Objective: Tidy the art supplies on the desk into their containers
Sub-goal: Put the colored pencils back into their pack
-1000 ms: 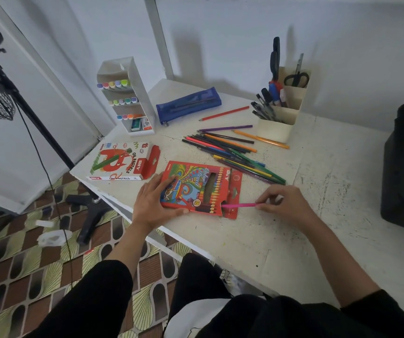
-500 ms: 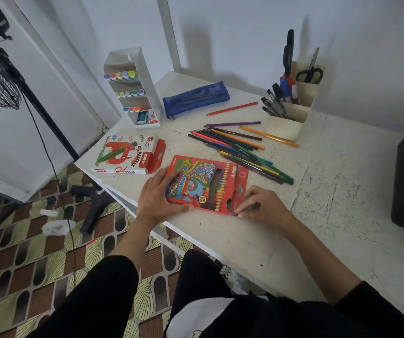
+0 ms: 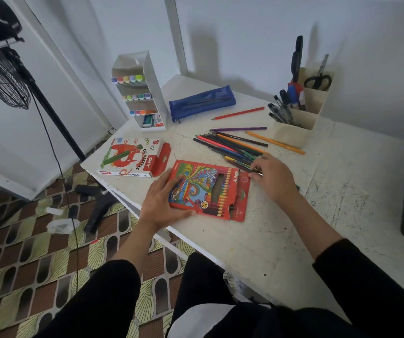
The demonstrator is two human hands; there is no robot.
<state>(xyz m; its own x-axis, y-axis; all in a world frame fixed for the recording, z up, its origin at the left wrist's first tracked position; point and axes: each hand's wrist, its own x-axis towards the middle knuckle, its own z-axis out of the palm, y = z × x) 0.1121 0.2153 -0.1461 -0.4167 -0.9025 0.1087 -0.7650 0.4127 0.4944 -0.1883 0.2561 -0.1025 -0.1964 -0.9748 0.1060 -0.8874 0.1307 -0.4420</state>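
- The left hand (image 3: 164,200) lies on the near-left end of the pencil box (image 3: 210,189), its grip spread flat, pressing the box to the bench (image 3: 281,240).
- At the box's far-right corner, the right hand (image 3: 275,178) seems to have its grip pinching one dark pencil (image 3: 241,165); the fingers cover the contact.
- The step in hand is boxing pencils. Next, I judge, this pencil must be lined up with the box's mouth and slid in.
- Beyond the box lie the loose pencils (image 3: 232,147). How many sit inside the box is hard to make out.

A single head-worn wide-angle camera looks forward and down, close above the desk (image 3: 257,240)
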